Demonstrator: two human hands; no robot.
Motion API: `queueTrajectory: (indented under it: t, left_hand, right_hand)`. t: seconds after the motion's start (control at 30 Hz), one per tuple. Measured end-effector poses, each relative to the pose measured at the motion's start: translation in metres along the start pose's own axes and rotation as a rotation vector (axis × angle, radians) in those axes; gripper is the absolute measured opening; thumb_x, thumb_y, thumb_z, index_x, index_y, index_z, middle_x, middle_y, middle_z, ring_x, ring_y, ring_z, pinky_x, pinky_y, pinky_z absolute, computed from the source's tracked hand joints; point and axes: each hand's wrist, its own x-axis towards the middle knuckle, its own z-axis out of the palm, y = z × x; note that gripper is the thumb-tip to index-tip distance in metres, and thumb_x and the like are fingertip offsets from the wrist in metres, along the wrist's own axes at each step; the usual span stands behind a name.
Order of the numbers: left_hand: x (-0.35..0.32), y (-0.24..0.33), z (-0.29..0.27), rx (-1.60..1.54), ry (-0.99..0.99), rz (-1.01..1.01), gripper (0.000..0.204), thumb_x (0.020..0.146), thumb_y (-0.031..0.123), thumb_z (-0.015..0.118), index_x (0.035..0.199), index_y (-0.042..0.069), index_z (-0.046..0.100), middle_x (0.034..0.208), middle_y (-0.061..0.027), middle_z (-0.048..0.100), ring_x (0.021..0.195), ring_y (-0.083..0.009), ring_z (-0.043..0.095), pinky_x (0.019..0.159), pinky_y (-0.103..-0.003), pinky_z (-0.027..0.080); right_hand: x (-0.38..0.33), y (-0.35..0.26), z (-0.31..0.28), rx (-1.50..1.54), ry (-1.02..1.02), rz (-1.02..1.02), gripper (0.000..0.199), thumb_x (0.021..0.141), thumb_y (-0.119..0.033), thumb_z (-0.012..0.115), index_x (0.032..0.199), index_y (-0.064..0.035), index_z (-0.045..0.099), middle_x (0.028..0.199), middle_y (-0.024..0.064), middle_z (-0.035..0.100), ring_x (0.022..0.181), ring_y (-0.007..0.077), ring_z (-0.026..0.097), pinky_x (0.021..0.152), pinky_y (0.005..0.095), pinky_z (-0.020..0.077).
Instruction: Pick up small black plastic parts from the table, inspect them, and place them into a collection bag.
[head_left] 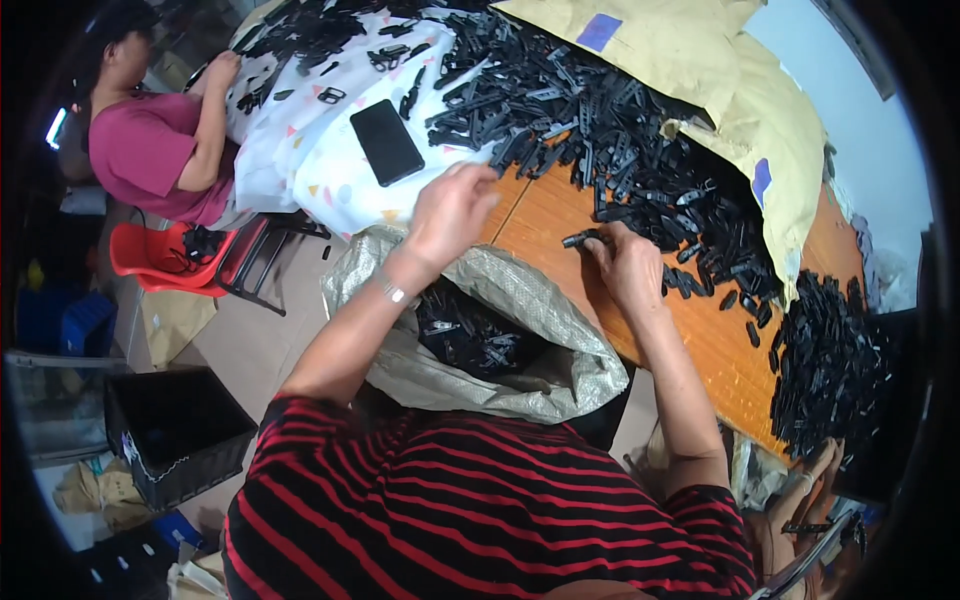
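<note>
My right hand (628, 265) pinches a small black plastic part (577, 239) between thumb and fingers, just above the wooden table. Over the table's near edge hovers my left hand (455, 212), its fingers bent and smeared by motion; whether it holds anything I cannot make out. Beyond both hands spreads a large heap of black plastic parts (560, 95), with loose pieces trailing toward my right hand. Below my hands an open woven sack (530, 285) stands against the table edge, with black parts (480, 335) inside it.
A dark phone (387, 143) lies on a patterned white sheet (325, 185). Yellowish sacks (690, 50) border the heap; another pile (825, 365) sits at right. At left are a person in a maroon shirt (150, 150), a red chair (150, 255) and a black crate (200, 465).
</note>
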Motion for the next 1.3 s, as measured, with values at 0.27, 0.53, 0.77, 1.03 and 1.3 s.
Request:
queueTrajectory:
  t: [0.27,0.53,0.77,1.03,1.3]
  left_hand:
    - [0.056,-0.037,0.054,0.332,0.024,0.009,0.021,0.077,0.011,0.071,0.096,0.004,0.064,0.093,-0.0135,0.058,0.085,-0.0335,0.062,0.075,-0.041,0.051]
    - [0.039,-0.027,0.056,0.364,-0.011,0.056,0.014,0.074,0.006,0.067,0.084,0.001,0.059,0.092,-0.0156,0.055,0.090,-0.0330,0.059,0.077,-0.043,0.051]
    - [0.036,-0.014,0.048,0.378,-0.010,0.048,0.018,0.073,0.009,0.072,0.085,0.001,0.062,0.093,-0.0146,0.056,0.094,-0.0326,0.057,0.078,-0.041,0.051]
    - [0.043,-0.022,0.058,0.422,0.014,0.013,0.017,0.072,0.011,0.074,0.081,0.004,0.063,0.092,-0.0116,0.056,0.093,-0.0308,0.056,0.078,-0.041,0.049]
    - [0.035,-0.008,0.043,0.139,0.172,0.058,0.017,0.075,0.003,0.071,0.087,0.002,0.060,0.085,-0.0102,0.062,0.075,-0.0283,0.063,0.068,-0.035,0.052]
  right_hand:
    - [0.000,0.010,0.005,-0.182,-0.051,0.019,0.015,0.080,-0.015,0.067,0.093,-0.0072,0.066,0.089,0.0190,0.061,0.073,0.0391,0.064,0.063,0.0464,0.0518]
    - [-0.009,0.007,-0.004,-0.150,-0.068,-0.008,0.034,0.077,-0.005,0.065,0.110,-0.0063,0.062,0.098,0.0197,0.058,0.080,0.0405,0.062,0.069,0.0468,0.0515]
    - [-0.011,0.006,-0.005,-0.177,-0.146,0.010,0.023,0.077,-0.006,0.067,0.098,-0.0014,0.059,0.099,0.0185,0.057,0.080,0.0407,0.061,0.069,0.0474,0.0507]
    - [-0.013,0.008,-0.009,-0.128,-0.110,-0.020,0.022,0.077,-0.008,0.068,0.094,0.0002,0.056,0.092,0.0209,0.058,0.080,0.0404,0.063,0.068,0.0471,0.0518]
    - [0.010,-0.029,-0.013,0.134,0.115,-0.165,0.020,0.083,-0.004,0.067,0.102,-0.0028,0.059,0.093,0.0158,0.061,0.078,0.0335,0.062,0.065,0.0369,0.0501]
